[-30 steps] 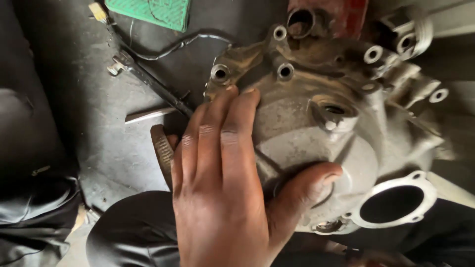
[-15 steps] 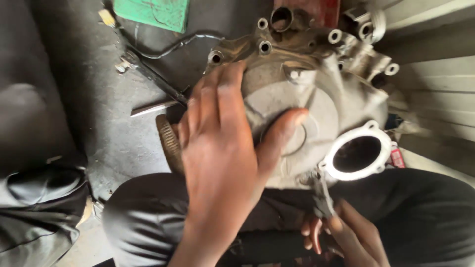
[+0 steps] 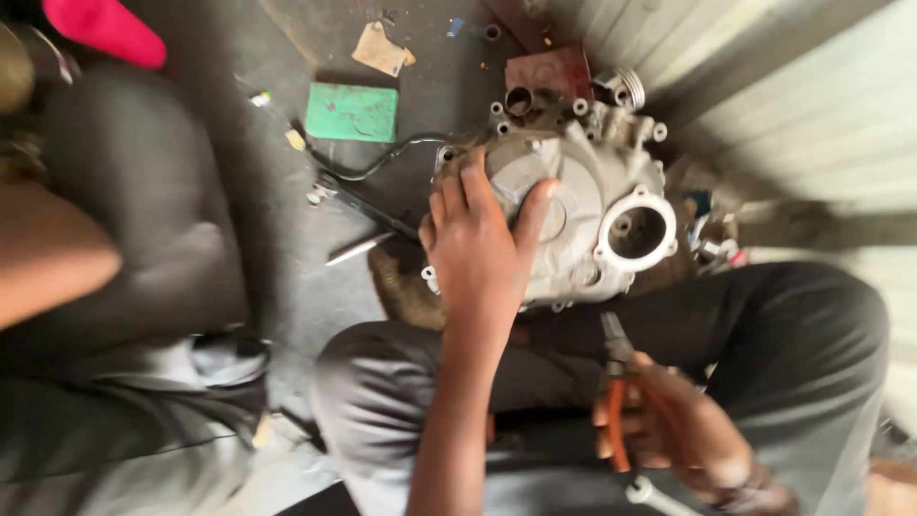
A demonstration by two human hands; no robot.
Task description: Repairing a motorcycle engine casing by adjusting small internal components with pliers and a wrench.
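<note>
The left hand (image 3: 478, 250) lies spread flat on the grey engine case (image 3: 583, 205) resting on the floor against the person's knees, the right hand's (image 3: 673, 430) grip closed around orange-handled pliers (image 3: 616, 397), a green rectangular pad (image 3: 351, 112) lying beyond

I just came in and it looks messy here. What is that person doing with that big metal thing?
A person sits on the floor with a grey metal engine case in front of their knees. Their left hand lies flat on top of it, pressing it down. Their right hand holds pliers with orange handles over their lap, not touching the case. A green pad and a long metal tool lie on the floor nearby.
</note>
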